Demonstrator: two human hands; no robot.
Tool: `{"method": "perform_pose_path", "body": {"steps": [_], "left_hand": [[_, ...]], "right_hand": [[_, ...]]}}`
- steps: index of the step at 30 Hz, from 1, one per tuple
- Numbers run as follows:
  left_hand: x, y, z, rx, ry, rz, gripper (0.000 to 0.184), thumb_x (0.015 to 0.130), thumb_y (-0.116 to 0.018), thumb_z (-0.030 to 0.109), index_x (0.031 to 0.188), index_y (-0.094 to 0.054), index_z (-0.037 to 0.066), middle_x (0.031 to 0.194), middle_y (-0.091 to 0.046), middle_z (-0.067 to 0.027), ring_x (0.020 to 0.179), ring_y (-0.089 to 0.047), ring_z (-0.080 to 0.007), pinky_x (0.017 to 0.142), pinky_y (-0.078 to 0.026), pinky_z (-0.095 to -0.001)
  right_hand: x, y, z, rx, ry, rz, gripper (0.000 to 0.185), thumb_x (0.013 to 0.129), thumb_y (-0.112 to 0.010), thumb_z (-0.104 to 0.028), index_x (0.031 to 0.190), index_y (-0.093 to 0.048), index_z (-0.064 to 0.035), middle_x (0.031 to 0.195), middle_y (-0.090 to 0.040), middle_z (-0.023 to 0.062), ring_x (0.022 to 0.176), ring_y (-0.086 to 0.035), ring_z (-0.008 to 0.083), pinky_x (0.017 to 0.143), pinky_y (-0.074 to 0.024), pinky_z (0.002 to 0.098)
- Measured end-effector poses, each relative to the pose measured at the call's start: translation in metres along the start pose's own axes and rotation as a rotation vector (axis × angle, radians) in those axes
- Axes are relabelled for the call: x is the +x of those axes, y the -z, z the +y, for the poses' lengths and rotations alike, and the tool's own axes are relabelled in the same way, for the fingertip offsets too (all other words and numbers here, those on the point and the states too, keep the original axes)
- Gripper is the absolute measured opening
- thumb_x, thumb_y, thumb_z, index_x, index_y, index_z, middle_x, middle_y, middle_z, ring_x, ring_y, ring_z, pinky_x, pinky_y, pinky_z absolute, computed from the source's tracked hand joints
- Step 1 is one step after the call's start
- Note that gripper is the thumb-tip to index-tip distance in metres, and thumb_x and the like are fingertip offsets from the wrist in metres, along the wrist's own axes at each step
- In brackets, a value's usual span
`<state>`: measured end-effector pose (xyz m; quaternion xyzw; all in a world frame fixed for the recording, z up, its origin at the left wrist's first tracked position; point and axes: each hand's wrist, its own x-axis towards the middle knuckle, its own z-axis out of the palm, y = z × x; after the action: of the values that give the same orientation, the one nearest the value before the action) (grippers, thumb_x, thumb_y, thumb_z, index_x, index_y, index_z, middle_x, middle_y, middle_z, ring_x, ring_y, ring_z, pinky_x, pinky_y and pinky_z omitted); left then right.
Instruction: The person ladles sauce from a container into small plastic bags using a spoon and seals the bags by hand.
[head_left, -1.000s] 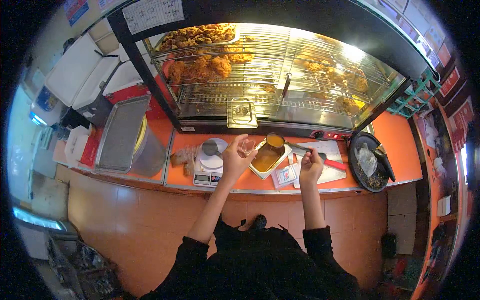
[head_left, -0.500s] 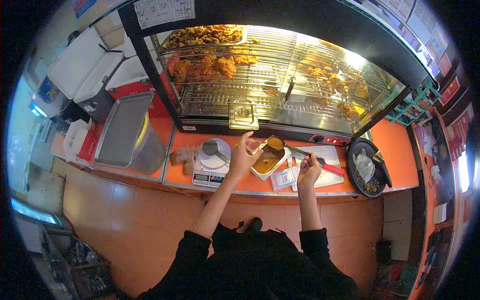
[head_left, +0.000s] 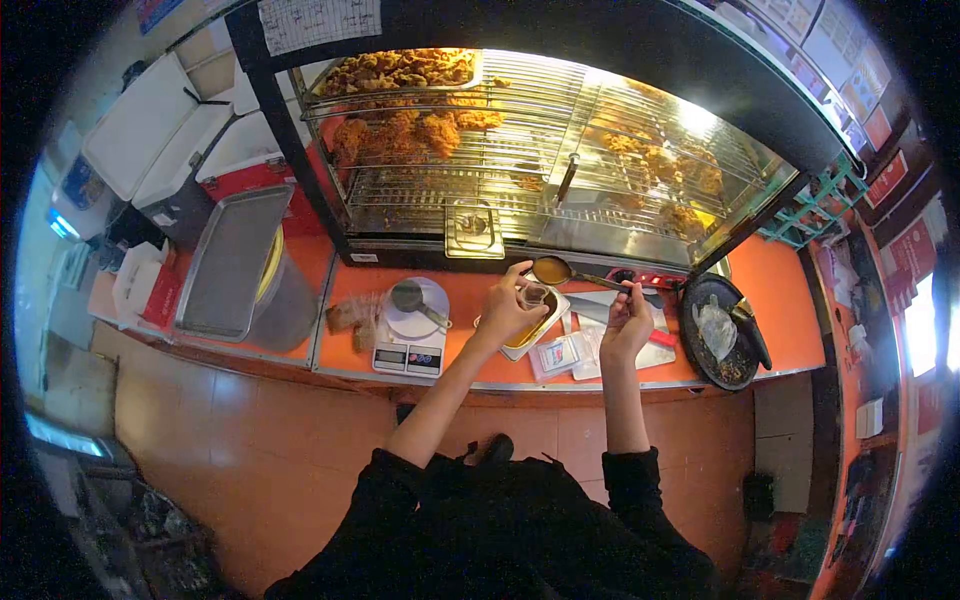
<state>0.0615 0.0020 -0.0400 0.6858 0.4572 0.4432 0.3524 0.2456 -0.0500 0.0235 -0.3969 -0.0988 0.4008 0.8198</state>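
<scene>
My left hand [head_left: 508,312] is closed around a small clear cup [head_left: 535,296], held over a metal pan [head_left: 524,346] of brown sauce that the hand partly covers. In my right hand [head_left: 628,322] is the handle of a ladle [head_left: 552,269]. The ladle's round bowl holds brown sauce and sits just beyond the cup, near my left fingertips. A clear packet with a printed label [head_left: 560,355] lies right of the pan. Beneath my right hand is a white cutting board [head_left: 655,372], with a red-handled knife [head_left: 660,338] on it.
A digital scale [head_left: 408,358] stands left, with a dark round utensil [head_left: 408,295] on top. Behind the counter is a glass warmer with fried chicken [head_left: 430,130]; a metal lid [head_left: 473,230] leans against it. A black pan [head_left: 728,370] holding a plastic bag sits right.
The ladle has moved from over the sauce pan up and away from me. My left hand, now with the cup between its fingers, has come over the pan.
</scene>
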Motion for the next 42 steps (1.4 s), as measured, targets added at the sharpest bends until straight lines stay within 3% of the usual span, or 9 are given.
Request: {"method": "perform_pose_path", "body": {"steps": [3, 20, 30, 42], "left_hand": [[0.001, -0.001, 0.005, -0.049, 0.039, -0.037, 0.081, 0.064, -0.084, 0.019, 0.134, -0.044, 0.008, 0.097, -0.067, -0.0083, 0.068, -0.067, -0.0182, 0.063, -0.055, -0.0323], [-0.004, 0.003, 0.005, -0.068, 0.016, -0.014, 0.082, 0.062, -0.083, 0.019, 0.133, -0.045, 0.005, 0.096, -0.066, -0.0118, 0.068, -0.067, -0.0179, 0.064, -0.055, -0.0317], [-0.010, 0.012, 0.011, -0.069, 0.039, 0.007, 0.083, 0.061, -0.084, 0.017, 0.133, -0.046, 0.006, 0.093, -0.065, -0.0110, 0.067, -0.066, -0.0177, 0.063, -0.054, -0.0312], [-0.012, 0.016, 0.015, -0.092, 0.064, -0.007, 0.080, 0.061, -0.083, 0.015, 0.132, -0.047, 0.004, 0.093, -0.067, -0.0108, 0.067, -0.066, -0.0184, 0.067, -0.054, -0.0327]], "right_hand": [[0.001, 0.006, 0.002, -0.017, 0.028, -0.029, 0.018, 0.094, -0.061, -0.018, 0.087, -0.065, -0.0027, 0.075, -0.060, -0.0010, 0.063, -0.054, 0.0045, 0.052, -0.0440, 0.0163], [-0.017, -0.011, -0.003, -0.209, 0.271, -0.112, 0.019, 0.095, -0.060, -0.022, 0.085, -0.065, -0.0068, 0.072, -0.056, -0.0024, 0.061, -0.048, 0.0044, 0.052, -0.0340, 0.0188], [-0.024, -0.020, -0.005, -0.283, 0.369, -0.172, 0.020, 0.096, -0.058, -0.021, 0.087, -0.064, -0.0044, 0.076, -0.057, -0.0012, 0.062, -0.045, 0.0063, 0.055, -0.0348, 0.0217], [-0.058, -0.038, -0.017, -0.423, 0.659, -0.348, 0.019, 0.096, -0.057, -0.017, 0.087, -0.062, -0.0003, 0.076, -0.059, 0.0029, 0.060, -0.047, 0.0087, 0.056, -0.0380, 0.0225]]}}
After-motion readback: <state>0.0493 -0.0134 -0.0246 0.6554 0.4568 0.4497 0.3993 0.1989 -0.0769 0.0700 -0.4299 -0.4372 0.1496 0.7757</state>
